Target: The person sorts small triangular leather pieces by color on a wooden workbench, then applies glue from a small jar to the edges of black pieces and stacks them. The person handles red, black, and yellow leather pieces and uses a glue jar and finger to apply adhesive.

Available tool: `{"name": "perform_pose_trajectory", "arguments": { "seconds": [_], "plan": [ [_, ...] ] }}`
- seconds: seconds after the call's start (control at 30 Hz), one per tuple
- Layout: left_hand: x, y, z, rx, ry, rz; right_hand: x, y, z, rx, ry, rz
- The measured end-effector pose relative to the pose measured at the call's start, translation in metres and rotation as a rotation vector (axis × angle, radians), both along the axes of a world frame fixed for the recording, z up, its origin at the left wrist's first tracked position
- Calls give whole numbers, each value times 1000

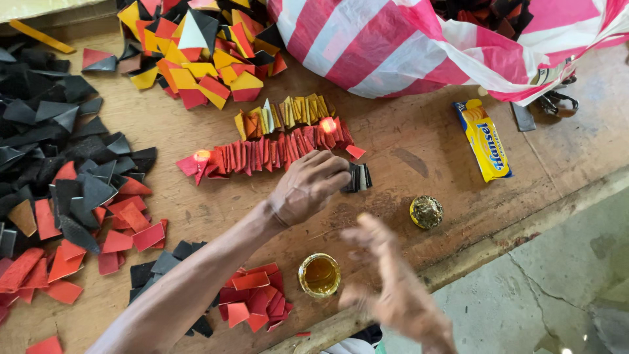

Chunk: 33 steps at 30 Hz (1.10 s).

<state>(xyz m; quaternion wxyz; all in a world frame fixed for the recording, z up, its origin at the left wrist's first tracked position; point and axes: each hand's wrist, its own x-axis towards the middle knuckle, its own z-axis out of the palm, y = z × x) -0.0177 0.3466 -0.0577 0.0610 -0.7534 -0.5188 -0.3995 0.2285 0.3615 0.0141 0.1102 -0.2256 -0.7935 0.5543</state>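
- Left hand (306, 187) at centre frame, forearm coming in from the lower left, knuckles up, grip pinched on a small stack of black folded pieces (358, 177).
- Black stack standing on edge on the wooden tabletop (419, 147), just right of the fingertips, at the right end of the red row.
- Row of red folded pieces (262, 154) laid edge to edge just above the left hand, running from centre left toward centre frame.
- Shorter row of yellow and orange folded pieces (285, 115) directly above the red row, close beside it.
- Right hand (393, 288) at lower centre right, blurred, fingers loosely spread, nothing seen in its grip, hovering near the tabletop's front edge.
- Open round tin of amber glue (320, 275) just left of the right hand, at lower centre.
- Round gold lid (426, 212) right of the left hand, apart from the tin.
- Yellow snack packet (485, 139) lying flat at centre right.
- Pink-and-white striped plastic bag (406, 46) across the top right.
- Loose heap of black cut pieces (59, 131) along the left edge, red cut pieces (255, 301) at lower centre, mixed yellow-red-black pile (196, 52) at top centre left.
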Motion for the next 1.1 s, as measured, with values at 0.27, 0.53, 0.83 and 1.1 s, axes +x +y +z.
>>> {"name": "perform_pose_trajectory", "arguments": {
  "seconds": [0.27, 0.53, 0.83, 1.1],
  "plan": [
    [-1, -6, 9, -41, -22, 6, -42, 72, -44, 379, -53, -333],
    [-6, -21, 9, -73, 7, 65, -57, 80, -60, 361, -40, -371],
    [1, -17, -1, -86, -7, 70, -60, 85, -59, 265, 21, -366],
    [6, -11, 2, -200, 18, 40, -58, 83, -63, 328, 1, -384]
  ]
}}
